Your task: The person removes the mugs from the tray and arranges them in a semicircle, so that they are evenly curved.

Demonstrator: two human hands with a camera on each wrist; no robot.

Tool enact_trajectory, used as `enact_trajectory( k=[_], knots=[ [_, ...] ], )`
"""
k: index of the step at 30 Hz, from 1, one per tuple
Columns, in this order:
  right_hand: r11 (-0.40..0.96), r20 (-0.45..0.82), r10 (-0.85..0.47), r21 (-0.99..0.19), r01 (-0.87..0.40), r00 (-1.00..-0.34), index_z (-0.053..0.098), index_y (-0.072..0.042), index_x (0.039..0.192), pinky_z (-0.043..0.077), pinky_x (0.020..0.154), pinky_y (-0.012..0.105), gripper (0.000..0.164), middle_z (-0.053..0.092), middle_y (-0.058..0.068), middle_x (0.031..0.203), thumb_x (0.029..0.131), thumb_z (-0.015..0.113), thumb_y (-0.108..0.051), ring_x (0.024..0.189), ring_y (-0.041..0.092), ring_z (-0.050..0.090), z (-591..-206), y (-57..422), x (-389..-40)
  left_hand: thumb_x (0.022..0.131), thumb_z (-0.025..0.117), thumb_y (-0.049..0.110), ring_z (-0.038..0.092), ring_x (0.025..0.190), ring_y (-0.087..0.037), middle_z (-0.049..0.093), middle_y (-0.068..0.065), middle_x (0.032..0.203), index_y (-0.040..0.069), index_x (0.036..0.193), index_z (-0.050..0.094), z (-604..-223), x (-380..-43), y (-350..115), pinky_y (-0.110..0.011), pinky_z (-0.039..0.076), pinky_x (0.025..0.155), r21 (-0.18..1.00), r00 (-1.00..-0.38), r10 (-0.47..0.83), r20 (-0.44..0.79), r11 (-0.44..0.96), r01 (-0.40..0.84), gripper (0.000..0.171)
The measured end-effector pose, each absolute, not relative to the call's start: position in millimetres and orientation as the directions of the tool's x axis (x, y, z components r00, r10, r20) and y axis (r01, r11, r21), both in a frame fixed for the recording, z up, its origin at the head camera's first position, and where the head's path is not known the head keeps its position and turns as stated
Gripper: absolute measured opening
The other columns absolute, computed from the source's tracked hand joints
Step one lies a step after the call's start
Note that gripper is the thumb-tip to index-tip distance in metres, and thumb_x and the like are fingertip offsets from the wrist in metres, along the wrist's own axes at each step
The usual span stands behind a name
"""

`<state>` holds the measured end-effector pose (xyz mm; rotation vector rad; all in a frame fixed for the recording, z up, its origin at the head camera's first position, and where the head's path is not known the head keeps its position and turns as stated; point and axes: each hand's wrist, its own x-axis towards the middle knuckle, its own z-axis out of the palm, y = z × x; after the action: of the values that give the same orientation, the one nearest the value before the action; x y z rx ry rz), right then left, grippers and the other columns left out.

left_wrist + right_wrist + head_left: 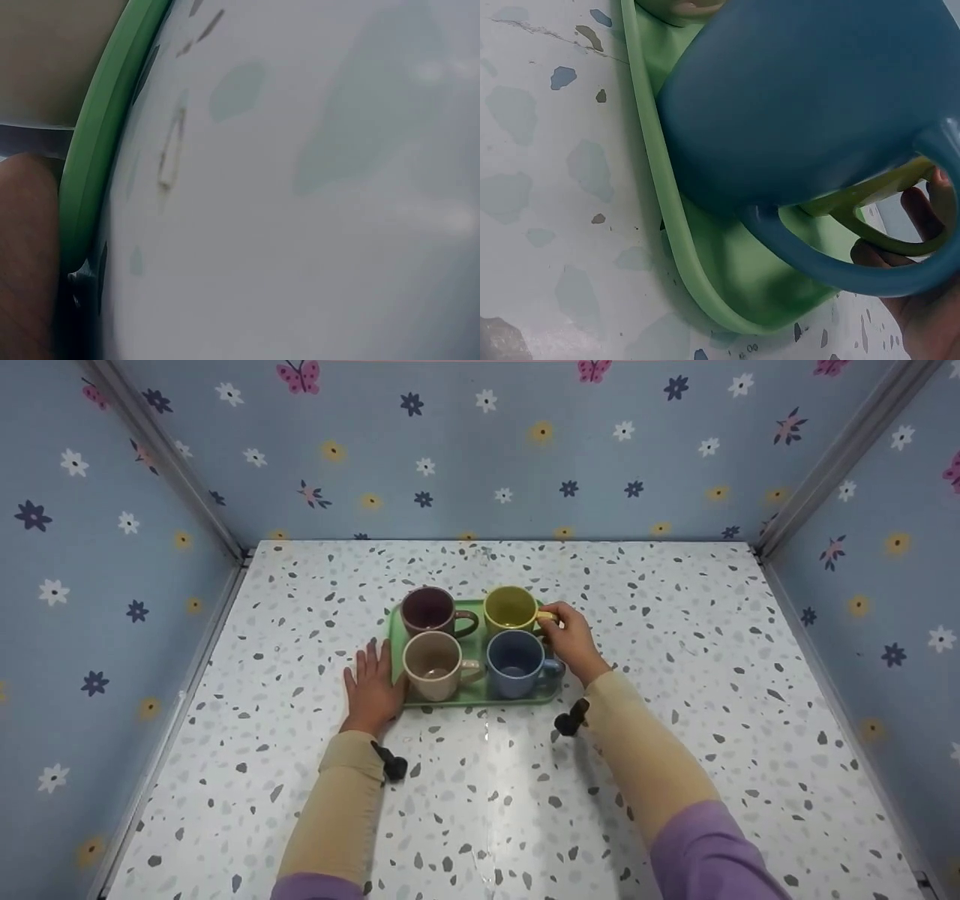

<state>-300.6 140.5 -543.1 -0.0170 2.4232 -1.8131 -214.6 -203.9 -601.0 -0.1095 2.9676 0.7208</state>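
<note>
Several mugs stand upright on a green tray (480,701) in the head view. The dark maroon mug (429,612) is at the back left, the yellow mug (511,610) at the back right. In front of them are a beige mug (433,666) and a blue mug (516,664). My right hand (571,639) pinches the yellow mug's handle; in the right wrist view the blue mug (802,105) partly hides this. My left hand (373,690) lies with straight fingers at the tray's left edge, its thumb beside the beige mug.
The speckled white table (675,720) extends around the tray on all sides. Blue floral panels with grey metal edges stand at the back (487,450), left and right. Black camera mounts are worn on both wrists.
</note>
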Motion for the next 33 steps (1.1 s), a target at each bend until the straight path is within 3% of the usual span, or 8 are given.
enact_trajectory(
  k=[14,23,33],
  knots=[
    [0.178,-0.091,-0.072,-0.981,0.077,-0.993,0.06,0.002,0.119,0.055,0.093,0.054,0.019,0.056,0.012,0.114,0.103,0.057,-0.008,0.108,0.035,0.06,-543,144,-299,0.107,0.036,0.044,-0.007,0.155,-0.039,0.0,-0.02,0.169,0.011,0.164,0.005,-605,-215,-205,-0.06,-0.008,0.121,0.453,-0.995,-0.041,-0.093,0.888,-0.079,0.073],
    [0.191,-0.129,-0.076,-0.975,0.113,-0.989,0.059,-0.001,0.121,0.056,0.095,0.047,0.019,0.054,0.013,0.122,0.105,0.055,-0.01,0.114,0.035,0.061,-540,149,-299,0.106,0.035,0.043,-0.008,0.154,-0.04,-0.001,-0.02,0.169,0.011,0.164,0.004,-604,-215,-205,-0.061,-0.01,0.12,0.453,-0.995,-0.042,-0.095,0.888,-0.08,0.072],
    [0.189,-0.112,-0.092,-0.978,0.093,-0.989,0.058,0.001,0.121,0.056,0.094,0.048,0.019,0.055,0.015,0.12,0.104,0.055,-0.007,0.114,0.035,0.064,-535,154,-300,0.106,0.038,0.042,-0.007,0.155,-0.039,0.0,-0.019,0.169,0.011,0.164,0.005,-602,-215,-205,-0.061,-0.008,0.12,0.463,-0.994,-0.047,-0.099,0.882,-0.088,0.073]
  ],
)
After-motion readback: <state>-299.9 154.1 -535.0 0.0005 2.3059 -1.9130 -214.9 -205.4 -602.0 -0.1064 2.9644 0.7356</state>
